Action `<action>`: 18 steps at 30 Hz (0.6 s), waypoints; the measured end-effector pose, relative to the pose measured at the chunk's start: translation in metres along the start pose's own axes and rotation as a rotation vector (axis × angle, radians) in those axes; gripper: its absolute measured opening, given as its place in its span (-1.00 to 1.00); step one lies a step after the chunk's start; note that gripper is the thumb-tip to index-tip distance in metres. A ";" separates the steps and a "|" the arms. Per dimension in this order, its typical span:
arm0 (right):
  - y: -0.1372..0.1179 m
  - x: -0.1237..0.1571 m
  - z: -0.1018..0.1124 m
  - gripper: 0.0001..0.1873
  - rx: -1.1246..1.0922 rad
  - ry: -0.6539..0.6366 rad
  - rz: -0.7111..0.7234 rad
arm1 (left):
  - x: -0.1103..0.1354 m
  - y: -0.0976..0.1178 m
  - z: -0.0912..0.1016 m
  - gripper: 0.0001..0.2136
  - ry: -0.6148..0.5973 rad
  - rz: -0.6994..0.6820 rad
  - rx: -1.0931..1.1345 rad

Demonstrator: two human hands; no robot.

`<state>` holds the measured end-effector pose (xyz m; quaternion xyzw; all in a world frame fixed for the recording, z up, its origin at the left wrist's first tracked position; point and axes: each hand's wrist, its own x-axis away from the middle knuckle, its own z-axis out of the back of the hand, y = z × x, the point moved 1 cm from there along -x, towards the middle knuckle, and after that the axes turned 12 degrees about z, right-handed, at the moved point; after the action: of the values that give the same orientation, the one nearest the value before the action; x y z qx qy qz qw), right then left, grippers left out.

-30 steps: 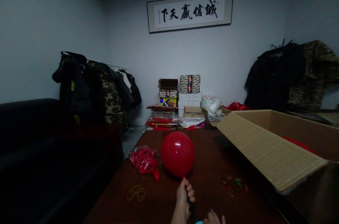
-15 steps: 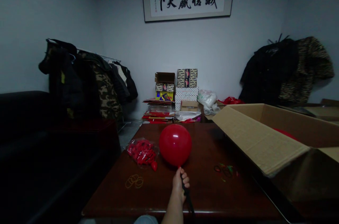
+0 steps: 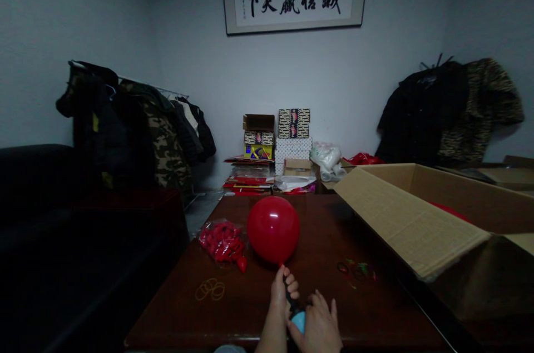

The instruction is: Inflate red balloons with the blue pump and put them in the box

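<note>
A round, inflated red balloon [image 3: 273,229] stands over the table, its neck pointing down toward me. My left hand [image 3: 281,289] is closed around the black upper part of a balloon pump, the thumb and fingertips at the balloon's neck. Just below, the pump's blue part [image 3: 298,321] shows between the two hands. My right hand [image 3: 319,322] is at that blue part, its thumb on the near side and some fingers spread; its palm hides the rest of the pump. Left of the balloon lies a clear bag of uninflated red balloons [image 3: 223,242].
Thin rubber bands [image 3: 209,289] lie on the brown table [image 3: 175,308] at the left. Small dark and green bits [image 3: 357,271] lie at the right. A large open cardboard box [image 3: 411,219] borders the right side. Boxes [image 3: 294,148] are stacked beyond the far edge.
My right hand has come into view from below, and the blue part of the pump now shows beside it. The balloon looks slightly larger. My left hand keeps its hold.
</note>
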<state>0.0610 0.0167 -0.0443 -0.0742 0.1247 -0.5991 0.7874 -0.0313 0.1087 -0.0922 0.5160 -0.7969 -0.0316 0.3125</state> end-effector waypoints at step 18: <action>0.003 0.003 -0.017 -0.44 0.046 -0.059 0.004 | 0.003 0.000 -0.003 -0.68 0.002 -0.050 0.013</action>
<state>0.0599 0.0157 -0.0613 -0.0734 0.0876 -0.5979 0.7934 -0.0302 0.1069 -0.0883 0.5378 -0.7837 -0.0340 0.3089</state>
